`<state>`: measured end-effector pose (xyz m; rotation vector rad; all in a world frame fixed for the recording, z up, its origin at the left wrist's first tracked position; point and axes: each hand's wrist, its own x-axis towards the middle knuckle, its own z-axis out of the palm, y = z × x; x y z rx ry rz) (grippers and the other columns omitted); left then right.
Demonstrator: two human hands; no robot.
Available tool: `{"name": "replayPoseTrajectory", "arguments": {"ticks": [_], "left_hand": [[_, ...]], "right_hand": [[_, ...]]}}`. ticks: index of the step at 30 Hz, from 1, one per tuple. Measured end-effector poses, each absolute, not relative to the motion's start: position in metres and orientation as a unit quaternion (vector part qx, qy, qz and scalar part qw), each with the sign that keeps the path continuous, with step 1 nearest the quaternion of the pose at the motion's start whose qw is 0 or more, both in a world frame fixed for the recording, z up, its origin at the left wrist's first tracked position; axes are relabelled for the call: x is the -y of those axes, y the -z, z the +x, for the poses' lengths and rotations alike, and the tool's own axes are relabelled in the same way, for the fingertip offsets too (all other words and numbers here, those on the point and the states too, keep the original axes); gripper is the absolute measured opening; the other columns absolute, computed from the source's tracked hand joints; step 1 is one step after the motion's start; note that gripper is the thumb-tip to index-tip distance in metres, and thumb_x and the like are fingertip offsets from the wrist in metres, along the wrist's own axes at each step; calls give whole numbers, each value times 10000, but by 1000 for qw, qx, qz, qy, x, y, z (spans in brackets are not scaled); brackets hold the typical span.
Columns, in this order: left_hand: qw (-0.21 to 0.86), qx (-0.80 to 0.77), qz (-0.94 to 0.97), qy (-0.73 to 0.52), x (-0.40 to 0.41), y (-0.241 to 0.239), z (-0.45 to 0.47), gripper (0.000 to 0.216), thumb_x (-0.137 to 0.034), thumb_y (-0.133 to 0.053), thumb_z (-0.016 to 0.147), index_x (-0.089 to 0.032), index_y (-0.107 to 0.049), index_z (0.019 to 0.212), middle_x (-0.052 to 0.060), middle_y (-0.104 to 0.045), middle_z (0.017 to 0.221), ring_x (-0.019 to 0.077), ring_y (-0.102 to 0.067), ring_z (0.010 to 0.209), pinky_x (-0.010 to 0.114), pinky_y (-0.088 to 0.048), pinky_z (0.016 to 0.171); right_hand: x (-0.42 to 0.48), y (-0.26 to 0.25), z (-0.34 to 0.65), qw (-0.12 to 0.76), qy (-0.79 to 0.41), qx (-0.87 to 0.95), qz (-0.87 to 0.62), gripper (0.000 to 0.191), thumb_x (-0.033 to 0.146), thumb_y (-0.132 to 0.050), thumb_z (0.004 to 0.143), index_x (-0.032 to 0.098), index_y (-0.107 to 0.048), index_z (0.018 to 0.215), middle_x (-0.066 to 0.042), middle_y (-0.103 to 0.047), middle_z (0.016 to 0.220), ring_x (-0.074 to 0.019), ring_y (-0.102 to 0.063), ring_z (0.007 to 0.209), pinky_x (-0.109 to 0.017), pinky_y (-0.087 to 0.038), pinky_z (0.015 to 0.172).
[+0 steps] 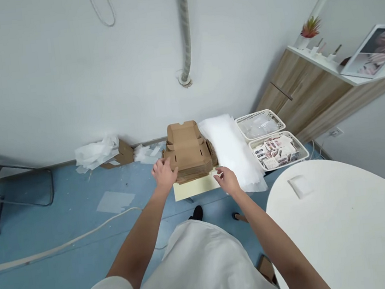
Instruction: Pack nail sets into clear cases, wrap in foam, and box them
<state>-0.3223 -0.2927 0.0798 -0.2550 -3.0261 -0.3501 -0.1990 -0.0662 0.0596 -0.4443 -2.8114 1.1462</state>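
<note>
A stack of flat brown cardboard box blanks [189, 152] lies on a small pale yellow table [194, 188] against the wall. My left hand [164, 173] rests on the stack's left front corner, fingers curled over its edge. Close to the stack's right front corner is my right hand [227, 180], fingers bent and partly apart, between the cardboard and a pile of white foam sheets [231, 151]. I cannot make out anything inside the right hand.
Two white baskets [274, 130] stand right of the foam, the nearer one filled with small printed packets. A round white table [347, 224] fills the lower right, with a wooden cabinet [312, 93] behind it. Crumpled white wrapping and a cardboard piece [106, 154] lie on the blue floor at left.
</note>
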Motion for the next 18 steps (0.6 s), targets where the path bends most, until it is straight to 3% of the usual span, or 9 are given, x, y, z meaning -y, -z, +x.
{"name": "replayPoseTrajectory", "arguments": {"ticks": [4,9,18], "left_hand": [[20,988,-98,114,301,-66,-348,626,-404,-571,693,-200,-396,1259,129,-426,1184,318,-355,1105,469,-286,908],[-17,981,-102,162,308,-54,-366,683,-439,-516,734,-167,-289,1318,146,-448,1172,305,-405,1072,437,-334,863],[-43,975,-123,181,322,-46,-382,482,-245,-478,762,-186,-412,1235,111,-585,1035,280,-457,1032,433,-308,875]], "right_hand": [[82,-65,-246,49,-275,950,-136,375,223,-487,770,183,-484,1142,-71,-567,1052,-158,-561,824,-282,-429,744],[85,-73,-281,-3,-163,975,-152,398,180,-434,794,165,-427,1192,-111,-554,1072,-211,-544,915,-302,-415,732],[87,-75,-331,-98,-56,972,-208,317,221,-487,772,149,-440,1077,-119,-572,993,-221,-558,870,-289,-403,663]]}}
